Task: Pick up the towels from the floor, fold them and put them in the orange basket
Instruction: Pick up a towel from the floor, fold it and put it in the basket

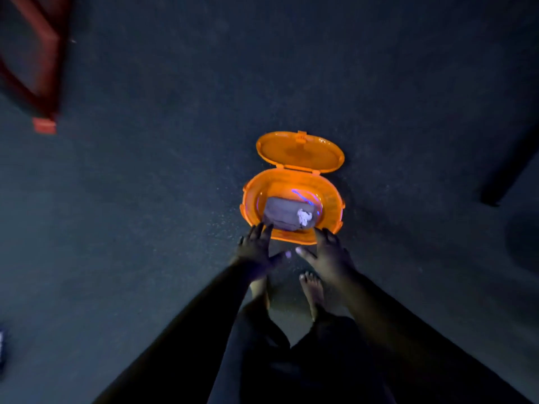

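Left fingers: my left hand (255, 252) has its fingers (256, 233) spread wide and straight, holding nothing, tips at the near-left rim of the basket; thumb pointing inward.
Right fingers: my right hand (331, 256) is likewise splayed wide and empty, fingers (328, 236) at the near-right rim, thumb reaching toward the left thumb; the two thumbs are near but apart.
Contact: I cannot tell whether my fingertips touch the rim or hover just above it.
Basket: oval orange plastic basket (332, 196) stands on the floor just ahead of my bare feet (312, 290).
Lid: hinged orange oval lid (300, 153) lies swung open on the far side.
Towel: folded grey towel (287, 215) with a white patch lies flat inside the basket, near the front wall.
Floor: dark speckled floor (145, 214) runs open on both sides of the basket.
Edges: dark red wooden furniture frame (35, 62) far left; a dark leg (507, 173) far right, both well apart from the basket.
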`<state>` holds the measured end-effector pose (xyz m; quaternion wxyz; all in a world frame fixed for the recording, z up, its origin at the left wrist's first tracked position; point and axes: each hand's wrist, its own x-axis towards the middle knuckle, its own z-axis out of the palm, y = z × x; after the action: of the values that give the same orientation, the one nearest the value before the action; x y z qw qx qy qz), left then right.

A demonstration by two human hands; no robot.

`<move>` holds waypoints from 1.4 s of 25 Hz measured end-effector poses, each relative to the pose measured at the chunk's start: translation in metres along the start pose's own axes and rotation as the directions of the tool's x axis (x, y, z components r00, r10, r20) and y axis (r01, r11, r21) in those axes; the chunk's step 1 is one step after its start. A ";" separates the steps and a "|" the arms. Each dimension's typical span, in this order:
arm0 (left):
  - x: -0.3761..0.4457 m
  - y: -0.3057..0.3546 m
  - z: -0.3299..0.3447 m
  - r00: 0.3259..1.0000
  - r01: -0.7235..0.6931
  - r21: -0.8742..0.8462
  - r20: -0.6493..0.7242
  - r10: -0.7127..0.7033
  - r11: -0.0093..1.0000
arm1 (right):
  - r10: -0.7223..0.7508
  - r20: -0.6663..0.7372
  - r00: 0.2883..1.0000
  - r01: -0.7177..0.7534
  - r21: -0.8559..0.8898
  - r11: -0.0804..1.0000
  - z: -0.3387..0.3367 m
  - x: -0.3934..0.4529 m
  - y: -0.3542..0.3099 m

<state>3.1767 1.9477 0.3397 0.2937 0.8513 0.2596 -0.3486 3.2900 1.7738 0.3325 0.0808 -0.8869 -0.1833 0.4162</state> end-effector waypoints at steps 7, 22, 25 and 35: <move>-0.200 0.031 -0.028 0.941 0.171 -0.207 -0.255 -0.221 0.963 | -0.314 0.091 0.945 0.327 -0.265 0.907 -0.068 -0.121 -0.054; -0.528 -0.046 0.153 0.368 0.394 -0.795 -0.323 -0.872 0.461 | -0.727 0.598 0.337 0.875 -0.483 0.008 0.062 -0.385 -0.233; -0.608 -0.063 0.224 0.216 0.382 -0.869 -0.248 -0.944 0.315 | -0.714 0.680 0.167 0.877 -0.434 -0.207 0.137 -0.466 -0.256; -0.855 -0.080 0.455 -0.131 0.363 -0.927 0.049 -0.990 -0.094 | -0.488 0.835 -0.254 0.777 -0.125 -0.617 0.379 -0.749 -0.246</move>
<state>2.3921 1.4908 0.6867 0.1581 0.3212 0.9307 0.0749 2.4964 1.7024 0.6927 -0.0766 -0.1901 -0.9649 0.1643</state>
